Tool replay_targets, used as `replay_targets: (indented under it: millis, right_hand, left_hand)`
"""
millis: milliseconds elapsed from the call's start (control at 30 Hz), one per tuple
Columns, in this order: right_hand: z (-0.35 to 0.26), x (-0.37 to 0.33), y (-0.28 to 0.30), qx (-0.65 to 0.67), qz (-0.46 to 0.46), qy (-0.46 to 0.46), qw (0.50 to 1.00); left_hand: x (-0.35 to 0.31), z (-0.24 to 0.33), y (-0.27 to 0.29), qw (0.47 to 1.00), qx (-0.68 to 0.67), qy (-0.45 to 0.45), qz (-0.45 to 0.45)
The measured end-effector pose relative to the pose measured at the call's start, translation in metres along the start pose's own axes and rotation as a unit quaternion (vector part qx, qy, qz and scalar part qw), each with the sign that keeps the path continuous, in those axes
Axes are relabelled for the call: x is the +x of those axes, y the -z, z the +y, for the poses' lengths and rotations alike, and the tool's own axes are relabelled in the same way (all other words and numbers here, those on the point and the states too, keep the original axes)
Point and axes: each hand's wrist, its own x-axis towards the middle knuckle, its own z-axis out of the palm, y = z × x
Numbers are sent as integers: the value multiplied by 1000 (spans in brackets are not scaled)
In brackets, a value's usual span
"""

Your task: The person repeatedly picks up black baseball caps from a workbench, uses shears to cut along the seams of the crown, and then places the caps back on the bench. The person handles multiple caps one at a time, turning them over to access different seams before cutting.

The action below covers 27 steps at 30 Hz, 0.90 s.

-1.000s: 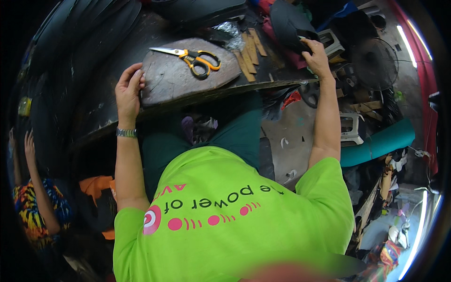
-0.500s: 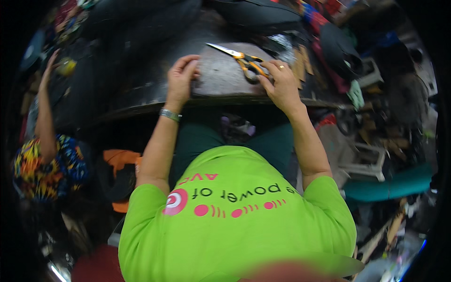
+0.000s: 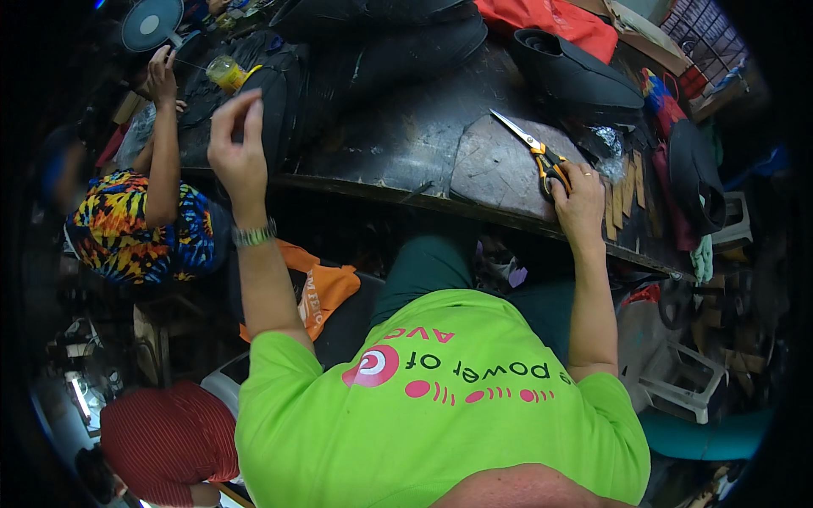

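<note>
Your right hand (image 3: 581, 206) curls at one pair of scissors (image 3: 539, 150), grip unclear. Your empty left hand (image 3: 240, 157), fingers parted, has swung leftward.

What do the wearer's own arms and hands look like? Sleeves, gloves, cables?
Short bright green sleeves, forearms bare. Left hand and right hand gloveless. Silvery linked wristband on the left, ring on the right. No cables visible.

Black and orange scissors (image 3: 537, 147), lime green shirt (image 3: 457, 436) with pink and black print (image 3: 417, 389), teal roll (image 3: 711, 435)
</note>
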Motion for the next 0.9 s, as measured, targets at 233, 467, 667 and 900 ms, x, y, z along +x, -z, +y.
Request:
replay_targets:
  millis: [233, 467, 667, 900]
  right_hand:
    - [-8, 9, 10, -13, -63, -73, 995]
    - [-2, 6, 12, -6, -52, -41, 998]
    - [11, 5, 11, 86, -35, -68, 993]
    - [33, -19, 29, 600, 92, -217, 765]
  left_hand:
    - [114, -44, -75, 969, 178, -105, -134]
    - [141, -78, -87, 966, 170, -94, -173]
    - [129, 2, -56, 958, 160, -219, -89]
    - [-21, 83, -51, 906, -33, -200, -371]
